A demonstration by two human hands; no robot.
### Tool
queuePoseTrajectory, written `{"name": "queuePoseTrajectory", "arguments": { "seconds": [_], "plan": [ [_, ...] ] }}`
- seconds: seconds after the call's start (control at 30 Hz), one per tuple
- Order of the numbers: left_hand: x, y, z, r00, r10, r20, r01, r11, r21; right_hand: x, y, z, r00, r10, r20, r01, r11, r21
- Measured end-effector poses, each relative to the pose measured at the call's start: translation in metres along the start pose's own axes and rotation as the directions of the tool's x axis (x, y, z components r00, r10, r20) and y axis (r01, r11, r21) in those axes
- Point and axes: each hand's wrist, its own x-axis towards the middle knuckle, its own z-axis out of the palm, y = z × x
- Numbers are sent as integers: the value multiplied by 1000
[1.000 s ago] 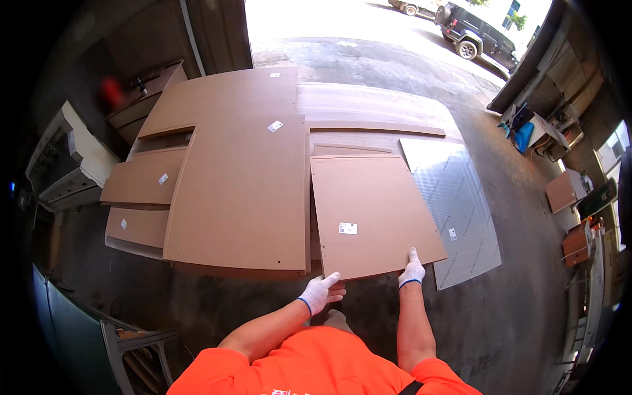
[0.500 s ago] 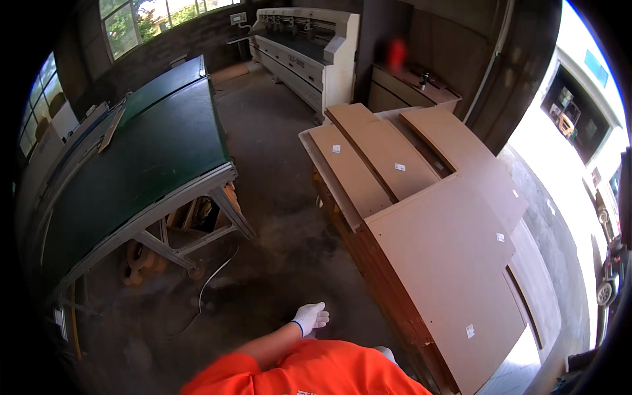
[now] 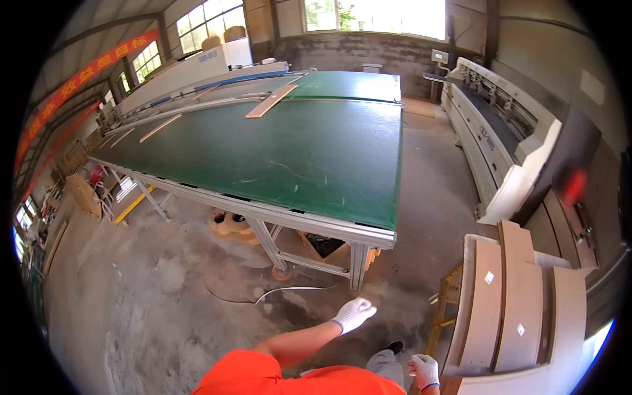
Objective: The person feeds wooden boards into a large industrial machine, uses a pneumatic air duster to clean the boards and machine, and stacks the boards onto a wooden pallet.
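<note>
In a white knit glove, my left hand [image 3: 355, 315] reaches forward over the concrete floor, with its fingers curled in and nothing seen in them. My right hand [image 3: 423, 370], gloved the same way, hangs low beside the stack of boards, its fingers folded and no object showing. Nearest to it are the light brown panels [image 3: 519, 296], several long flat pieces with small white labels. Ahead of my left hand stands a large green-topped table [image 3: 309, 158] on a metal frame. A narrow wooden strip [image 3: 270, 102] lies across its top.
A long white machine [image 3: 503, 131] stands at the right beyond an aisle. Under the table sit ring-shaped brown pieces [image 3: 232, 225] and a box of scraps [image 3: 324, 246]. A cable [image 3: 289, 288] trails over the floor. A yellow frame [image 3: 445, 309] supports the panels.
The view has turned left, so the table now fills the middle and the panels sit at the lower right. My right hand has come into view. My left arm stays stretched forward.
</note>
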Motion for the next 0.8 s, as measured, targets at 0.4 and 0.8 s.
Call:
{"name": "queuePoseTrajectory", "arguments": {
  "seconds": [0.4, 0.8],
  "plan": [
    [366, 100, -60, 947, -35, -320, 242, 733, 636, 228, -285, -91, 941, -337, 22, 311, 840, -445],
    [469, 56, -132, 613, -320, -722, 757, 499, 422, 540, -528, -106, 944, -317, 86, 316, 807, -498]
  ]
}}
